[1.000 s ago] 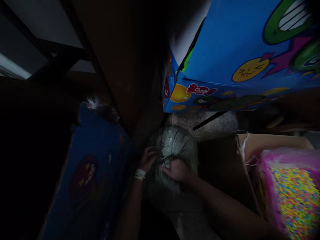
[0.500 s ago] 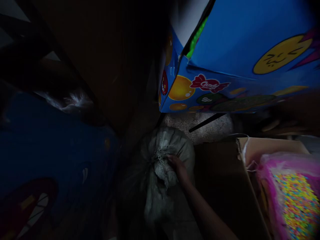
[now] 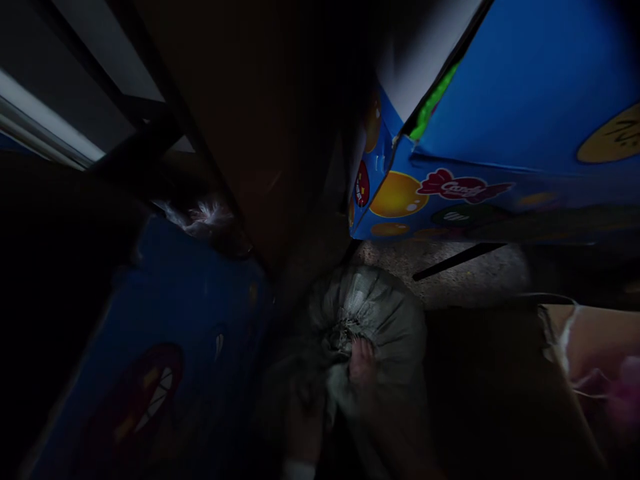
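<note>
A grey-green woven sack stands on the floor in dim light, its mouth gathered and tied into a bunched neck. My right hand is closed on that neck, fingers curled just below the tie. Lower and to the left, my left hand is at the near side of the sack, in deep shadow. Its fingers are too dark to make out. A pale cuff shows at the left wrist.
A blue candy-printed carton stands above and behind the sack. Another blue carton is close on the left, below some clear crumpled plastic. On the right is an open cardboard box with something pink inside.
My left hand has come into view beside the sack. My right hand has shifted to a lower grip on the neck. The view has turned left, so everything sits farther right.
</note>
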A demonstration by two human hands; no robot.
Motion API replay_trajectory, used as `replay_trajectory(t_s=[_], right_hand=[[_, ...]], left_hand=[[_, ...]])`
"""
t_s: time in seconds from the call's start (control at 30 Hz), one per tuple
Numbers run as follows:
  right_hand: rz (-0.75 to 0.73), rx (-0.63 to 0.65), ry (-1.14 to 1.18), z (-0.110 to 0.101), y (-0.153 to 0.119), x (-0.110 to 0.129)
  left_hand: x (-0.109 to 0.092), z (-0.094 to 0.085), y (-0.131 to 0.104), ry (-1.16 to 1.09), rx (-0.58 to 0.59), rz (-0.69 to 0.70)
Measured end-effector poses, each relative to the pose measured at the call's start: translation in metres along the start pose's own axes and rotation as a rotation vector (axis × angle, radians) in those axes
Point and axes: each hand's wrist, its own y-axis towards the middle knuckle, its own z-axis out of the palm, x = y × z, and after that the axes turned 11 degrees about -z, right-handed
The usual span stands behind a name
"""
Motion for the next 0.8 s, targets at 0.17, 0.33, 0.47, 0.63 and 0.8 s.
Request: replay_trajectory(t_s=[0.17, 0.33, 0.47, 0.63, 0.8], right_hand=[[-0.089, -0.083, 0.154, -0.044, -0.021, 0.011], [-0.377, 0.111, -0.016, -0.088, -0.030, 0.032], [-0.272, 0.206, -0.176, -0.077, -0.005, 0.033], [-0.061, 0.198, -0.175, -0.075, 0.014, 0.020], [0.026, 0.179, -0.196, -0.072, 0.020, 0.026]], left_hand=[[-0.067, 0.038, 0.049, -0.054, 0.090, 0.233], [-0.101, 0.048, 0.094, -0.075, 0.364, 0.268], [-0.095, 0.026, 0.091, -0.173, 0.429, 0.194], [-0.004, -0.019, 0.027, -0.113, -0.030, 0.042], [0.056, -0.052, -0.018, 0.188, -0.178, 0.043]])
